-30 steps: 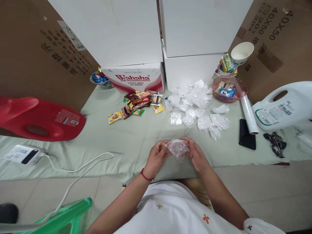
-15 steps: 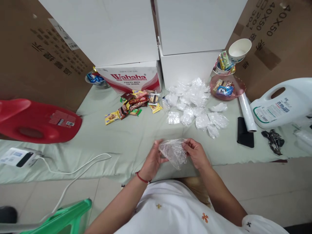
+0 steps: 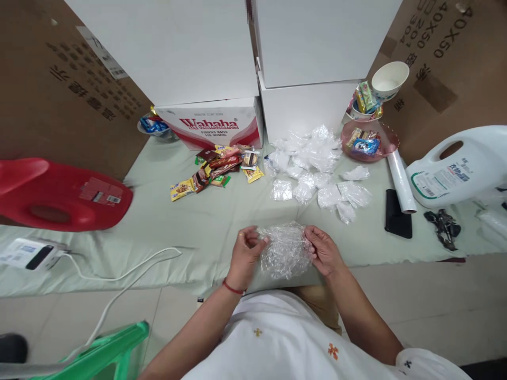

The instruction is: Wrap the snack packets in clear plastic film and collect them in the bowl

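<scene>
A piece of crinkled clear plastic film (image 3: 285, 250) is stretched between my two hands over the table's front edge; whether it is a bag or a cover I cannot tell. My left hand (image 3: 246, 253) pinches its left upper edge between thumb and fingers. On the opposite side, my right hand (image 3: 322, 249) has its thumb and fingers closed on the right edge. Beyond them lies a pile of folded clear plastic pieces (image 3: 307, 158), with several flat ones at its near side. Wrapped snacks (image 3: 222, 166) are heaped to the left of that pile.
At the left stand a red jug (image 3: 67, 195) and a white device (image 3: 31, 254) with a cable. On the right are a pink bowl (image 3: 390, 141) of snacks, a film roll (image 3: 402, 182), a black phone-like object (image 3: 397, 214) and a white detergent jug (image 3: 459, 163). Boxes (image 3: 209, 124) wall the back.
The plastic film has gone from a drooping, folded shape to a wider, crinkled spread. My hands have moved slightly apart, and my left fingers have shifted their hold.
</scene>
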A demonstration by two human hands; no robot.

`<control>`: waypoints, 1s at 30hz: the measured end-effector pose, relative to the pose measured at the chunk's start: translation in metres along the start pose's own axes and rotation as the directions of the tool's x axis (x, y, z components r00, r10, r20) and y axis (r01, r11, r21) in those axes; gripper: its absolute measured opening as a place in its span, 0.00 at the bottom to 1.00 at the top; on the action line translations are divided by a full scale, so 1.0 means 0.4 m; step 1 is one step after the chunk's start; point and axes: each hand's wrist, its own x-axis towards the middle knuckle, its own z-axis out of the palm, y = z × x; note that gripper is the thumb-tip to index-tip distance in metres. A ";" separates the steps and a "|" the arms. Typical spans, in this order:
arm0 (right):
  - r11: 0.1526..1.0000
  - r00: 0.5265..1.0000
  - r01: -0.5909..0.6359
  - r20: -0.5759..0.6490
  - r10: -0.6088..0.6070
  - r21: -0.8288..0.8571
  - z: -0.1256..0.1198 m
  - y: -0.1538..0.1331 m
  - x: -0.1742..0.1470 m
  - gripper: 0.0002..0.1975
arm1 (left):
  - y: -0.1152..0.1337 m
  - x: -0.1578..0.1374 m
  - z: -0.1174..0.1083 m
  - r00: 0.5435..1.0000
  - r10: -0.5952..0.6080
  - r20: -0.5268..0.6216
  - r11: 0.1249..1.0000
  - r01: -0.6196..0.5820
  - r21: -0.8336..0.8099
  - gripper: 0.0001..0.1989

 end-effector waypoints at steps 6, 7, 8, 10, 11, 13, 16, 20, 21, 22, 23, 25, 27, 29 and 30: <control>0.993 0.987 0.105 0.126 -0.096 -0.062 0.034 0.039 -0.010 0.22 | 0.018 -0.055 0.042 0.937 0.173 0.304 0.944 -0.245 0.219 0.21; 0.988 0.982 0.122 0.157 -0.105 -0.098 0.042 0.043 -0.012 0.21 | 0.021 -0.058 0.055 0.919 0.147 0.367 0.949 -0.236 0.211 0.22; 0.980 0.976 0.141 0.184 -0.114 -0.139 0.049 0.045 -0.014 0.21 | 0.023 -0.057 0.068 0.911 0.134 0.391 0.954 -0.225 0.198 0.22; 0.959 0.968 0.184 0.207 -0.140 -0.214 0.057 0.044 -0.017 0.21 | 0.025 -0.051 0.085 0.915 0.121 0.384 0.967 -0.197 0.165 0.22; 0.949 0.968 0.201 0.196 -0.155 -0.242 0.056 0.041 -0.019 0.22 | 0.024 -0.046 0.087 0.917 0.110 0.383 0.973 -0.178 0.148 0.22; 0.938 0.973 0.214 0.142 -0.181 -0.271 0.047 0.032 -0.021 0.22 | 0.024 -0.039 0.083 0.914 0.084 0.396 0.983 -0.141 0.116 0.23; 0.933 0.977 0.213 0.073 -0.201 -0.289 0.024 0.018 -0.026 0.23 | 0.026 -0.039 0.068 0.912 0.017 0.409 0.996 -0.052 0.074 0.24; 0.899 0.971 0.231 0.150 -0.188 -0.373 0.025 0.015 -0.036 0.21 | 0.033 -0.052 0.077 0.897 -0.058 0.438 0.998 0.042 0.045 0.25; 0.891 0.968 0.233 0.182 -0.173 -0.391 0.032 0.017 -0.038 0.22 | 0.035 -0.053 0.083 0.895 -0.046 0.443 0.999 0.030 0.042 0.25; 0.885 0.966 0.232 0.205 -0.160 -0.403 0.040 0.018 -0.040 0.22 | 0.036 -0.053 0.089 0.898 -0.026 0.440 0.999 0.009 0.040 0.24; 0.883 0.965 0.229 0.212 -0.152 -0.409 0.048 0.020 -0.041 0.23 | 0.036 -0.052 0.093 0.901 -0.006 0.434 0.999 -0.012 0.039 0.23; 0.890 0.971 0.223 0.172 -0.166 -0.398 0.055 0.020 -0.039 0.23 | 0.038 -0.047 0.095 0.906 0.015 0.422 0.999 -0.031 0.030 0.22; 0.910 0.976 0.217 0.100 -0.195 -0.353 0.050 0.014 -0.033 0.22 | 0.041 -0.042 0.088 0.905 -0.002 0.425 1.000 0.002 0.000 0.22; 0.936 0.978 0.207 0.028 -0.207 -0.283 0.034 0.001 -0.024 0.22 | 0.048 -0.035 0.071 0.901 -0.050 0.430 0.996 0.079 -0.051 0.22; 0.947 0.978 0.199 -0.003 -0.207 -0.250 0.023 -0.008 -0.021 0.22 | 0.053 -0.030 0.058 0.901 -0.074 0.428 0.990 0.119 -0.079 0.22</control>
